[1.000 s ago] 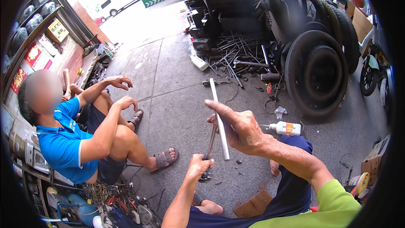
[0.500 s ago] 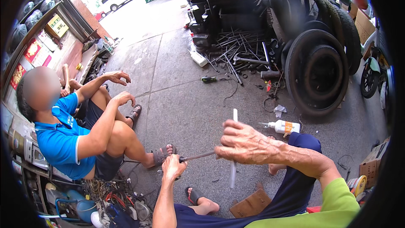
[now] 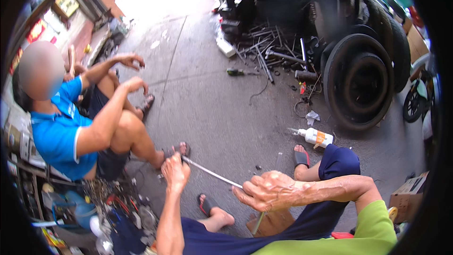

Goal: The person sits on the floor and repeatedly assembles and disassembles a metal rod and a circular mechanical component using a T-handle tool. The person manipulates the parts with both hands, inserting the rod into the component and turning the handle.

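My left hand point(image 3: 175, 172) is closed round the handle end of a thin metal rod point(image 3: 213, 174). The rod slants down to the right and reaches my right hand point(image 3: 270, 191), whose fingers are curled tight. A pale, narrow strip point(image 3: 257, 223) sticks out below my right fist, and its upper part shows faintly above the knuckles. My fingers hide where rod and strip meet. Beyond my right knee a white bottle point(image 3: 317, 137) with an orange label lies on its side.
At the left sits a person in a blue shirt point(image 3: 61, 134), one sandalled foot close to my left hand. Black wheel rims point(image 3: 358, 81), a heap of metal tools point(image 3: 278, 49) and a screwdriver point(image 3: 240, 72) are ahead. Brown cardboard point(image 3: 276, 221) lies between my feet.
My left hand has moved left and up, and my right hand down. More of the rod shows between them. The strip has tilted, and the view has shifted.
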The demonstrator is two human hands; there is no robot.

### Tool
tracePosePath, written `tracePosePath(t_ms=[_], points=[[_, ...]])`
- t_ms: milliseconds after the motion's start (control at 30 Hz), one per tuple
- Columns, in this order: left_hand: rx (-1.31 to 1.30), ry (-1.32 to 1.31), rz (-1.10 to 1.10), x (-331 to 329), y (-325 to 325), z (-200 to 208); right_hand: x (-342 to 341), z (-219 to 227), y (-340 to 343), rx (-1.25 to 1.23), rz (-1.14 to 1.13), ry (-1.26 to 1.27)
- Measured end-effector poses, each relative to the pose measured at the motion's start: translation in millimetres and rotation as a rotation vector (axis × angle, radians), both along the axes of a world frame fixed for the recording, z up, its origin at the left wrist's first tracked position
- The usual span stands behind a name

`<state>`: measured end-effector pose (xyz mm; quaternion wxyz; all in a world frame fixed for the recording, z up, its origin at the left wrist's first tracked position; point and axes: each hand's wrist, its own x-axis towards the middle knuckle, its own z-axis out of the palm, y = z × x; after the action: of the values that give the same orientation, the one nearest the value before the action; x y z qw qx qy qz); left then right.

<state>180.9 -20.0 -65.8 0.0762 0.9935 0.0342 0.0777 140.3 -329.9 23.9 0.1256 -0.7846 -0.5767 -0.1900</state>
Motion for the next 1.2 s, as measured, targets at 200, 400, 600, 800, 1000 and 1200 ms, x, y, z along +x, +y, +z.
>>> tracePosePath(t_ms=[200, 400, 600, 800, 1000, 1200], points=[[-0.047, -0.109, 0.116, 12, -7, 19, -2, 6, 2, 0.027, -0.060, 0.058], [-0.078, -0.191, 0.243, 7, -11, 26, 8, 9, 1, 0.055, -0.039, 0.065], [-0.715, -0.112, 0.353, 5, 3, 16, 34, 17, -8, 0.016, -0.032, -0.021], [-1.008, 0.096, 0.356, 0, 17, -4, 31, 11, -7, 0.026, -0.020, -0.079], [-1.149, 0.171, 0.228, -4, 20, 7, 33, 13, -12, 0.039, -0.016, -0.050], [-1.293, 0.317, 0.160, -7, 30, 22, 41, 17, -18, 0.067, -0.008, -0.019]])
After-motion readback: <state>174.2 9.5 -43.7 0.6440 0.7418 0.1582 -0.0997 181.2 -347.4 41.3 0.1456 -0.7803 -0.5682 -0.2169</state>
